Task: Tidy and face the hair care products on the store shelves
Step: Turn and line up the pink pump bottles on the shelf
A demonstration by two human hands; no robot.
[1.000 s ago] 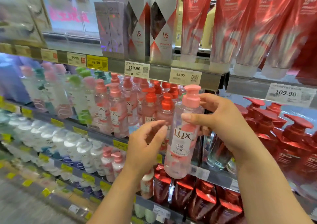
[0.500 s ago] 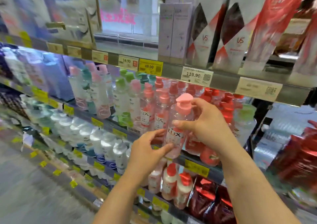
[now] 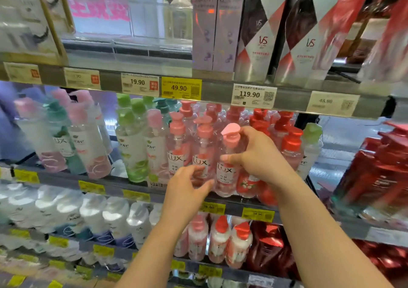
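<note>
Your right hand (image 3: 258, 155) grips a clear LUX bottle (image 3: 227, 168) with a pink pump, white label facing you, at the front edge of the middle shelf (image 3: 141, 194), seemingly standing on it. Your left hand (image 3: 187, 190) hovers open just beside its base. More pink LUX bottles (image 3: 187, 153) stand alongside; yellow price tags (image 3: 181, 88) line the shelf above.
</note>
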